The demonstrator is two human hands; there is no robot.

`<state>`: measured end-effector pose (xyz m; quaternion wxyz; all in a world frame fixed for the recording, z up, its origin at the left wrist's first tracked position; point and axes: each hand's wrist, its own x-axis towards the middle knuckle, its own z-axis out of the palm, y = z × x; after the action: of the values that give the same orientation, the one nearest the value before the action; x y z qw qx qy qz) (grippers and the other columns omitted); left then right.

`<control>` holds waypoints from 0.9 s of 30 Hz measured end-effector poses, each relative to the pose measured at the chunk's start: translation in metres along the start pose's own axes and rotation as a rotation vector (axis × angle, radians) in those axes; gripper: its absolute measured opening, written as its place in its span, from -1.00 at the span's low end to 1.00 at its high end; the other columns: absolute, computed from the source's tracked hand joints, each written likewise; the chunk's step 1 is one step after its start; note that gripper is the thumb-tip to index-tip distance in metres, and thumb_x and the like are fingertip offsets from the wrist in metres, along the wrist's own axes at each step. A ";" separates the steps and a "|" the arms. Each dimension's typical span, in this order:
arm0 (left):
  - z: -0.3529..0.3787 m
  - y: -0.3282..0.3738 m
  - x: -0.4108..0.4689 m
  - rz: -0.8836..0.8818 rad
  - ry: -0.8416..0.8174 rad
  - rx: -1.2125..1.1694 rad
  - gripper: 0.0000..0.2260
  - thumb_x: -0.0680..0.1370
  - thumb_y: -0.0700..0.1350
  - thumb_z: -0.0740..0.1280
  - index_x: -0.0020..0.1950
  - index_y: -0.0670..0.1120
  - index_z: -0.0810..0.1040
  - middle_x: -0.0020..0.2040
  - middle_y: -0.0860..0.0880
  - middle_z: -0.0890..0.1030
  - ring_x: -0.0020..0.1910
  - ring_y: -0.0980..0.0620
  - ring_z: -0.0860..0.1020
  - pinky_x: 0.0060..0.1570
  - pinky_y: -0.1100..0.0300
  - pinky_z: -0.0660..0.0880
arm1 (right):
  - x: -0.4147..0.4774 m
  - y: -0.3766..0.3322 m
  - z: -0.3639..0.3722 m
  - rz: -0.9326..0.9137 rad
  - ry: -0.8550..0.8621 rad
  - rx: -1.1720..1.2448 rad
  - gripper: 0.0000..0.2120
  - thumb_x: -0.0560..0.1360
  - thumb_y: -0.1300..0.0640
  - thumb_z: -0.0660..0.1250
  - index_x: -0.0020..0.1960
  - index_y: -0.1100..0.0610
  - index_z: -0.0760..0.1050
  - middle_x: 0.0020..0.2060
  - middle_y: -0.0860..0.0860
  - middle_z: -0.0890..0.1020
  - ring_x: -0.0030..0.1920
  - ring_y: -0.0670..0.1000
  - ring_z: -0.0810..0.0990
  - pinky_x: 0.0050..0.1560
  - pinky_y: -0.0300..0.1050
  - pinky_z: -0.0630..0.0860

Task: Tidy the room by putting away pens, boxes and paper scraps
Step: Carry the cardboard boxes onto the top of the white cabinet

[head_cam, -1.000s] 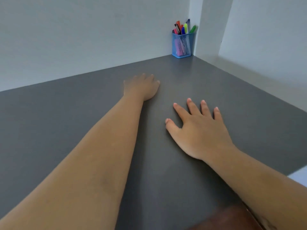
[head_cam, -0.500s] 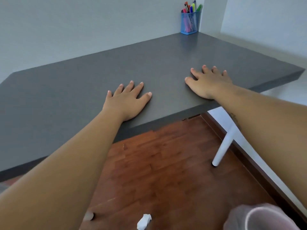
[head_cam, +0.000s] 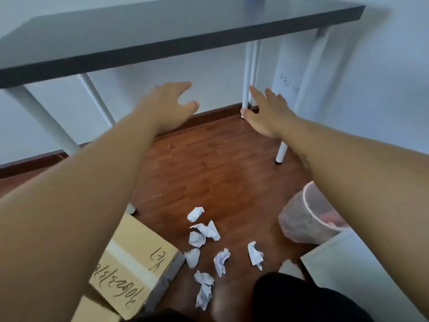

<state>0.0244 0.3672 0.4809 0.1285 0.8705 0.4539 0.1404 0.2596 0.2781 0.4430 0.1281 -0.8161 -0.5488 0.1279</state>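
Observation:
Several crumpled white paper scraps [head_cam: 205,231] lie scattered on the wooden floor in front of me. A taped cardboard box [head_cam: 132,268] with handwriting on its top sits at the lower left. My left hand [head_cam: 168,101] and my right hand [head_cam: 264,112] are both stretched out in the air below the front edge of the grey desk [head_cam: 162,31], fingers apart, holding nothing. The pens are out of view.
A translucent pink waste bin [head_cam: 304,219] stands on the floor at the right, partly behind my right forearm. White desk legs [head_cam: 247,77] reach the floor. A white panel [head_cam: 348,263] is at the lower right. My dark-clothed knee [head_cam: 290,298] is at the bottom.
Both hands have lifted off the desk top and now hover below its edge. My view has tilted down, bringing the floor, scraps, box and bin into sight; the pen holder has left view.

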 end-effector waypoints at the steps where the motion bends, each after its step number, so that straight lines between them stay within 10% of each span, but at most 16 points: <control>1: 0.016 -0.005 -0.024 -0.006 -0.042 -0.011 -0.40 0.54 0.27 0.17 0.55 0.10 0.25 0.55 0.00 0.31 0.52 -0.09 0.26 0.49 -0.09 0.20 | -0.022 0.007 0.012 0.010 -0.040 -0.011 -0.33 0.59 -0.22 0.09 0.58 -0.19 -0.18 0.60 0.04 -0.11 0.58 0.20 -0.16 0.54 0.24 -0.02; 13: 0.145 -0.080 -0.262 -0.347 -0.362 0.026 -0.40 0.57 0.16 0.27 0.58 0.14 0.16 0.56 -0.06 0.26 0.50 -0.17 0.26 0.41 -0.17 0.31 | -0.181 0.037 0.150 0.042 -0.321 -0.098 -0.31 0.58 -0.10 0.19 0.57 -0.21 -0.13 0.58 0.01 0.06 0.53 0.23 0.10 0.42 0.19 0.27; 27: 0.203 -0.158 -0.442 -1.155 0.091 -0.656 -0.42 0.59 -0.04 0.32 0.54 -0.22 0.22 0.48 -0.18 0.36 0.43 -0.14 0.36 0.22 0.16 0.33 | -0.239 -0.116 0.323 -0.184 -0.549 0.002 -0.35 0.55 -0.06 0.21 0.58 -0.09 0.03 0.55 0.04 0.18 0.49 0.20 0.22 0.43 0.11 0.29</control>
<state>-0.2639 0.0704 0.1805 0.4219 0.3966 0.7860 0.2164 -0.0408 0.1206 0.1982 -0.0135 -0.6976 -0.6344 0.3326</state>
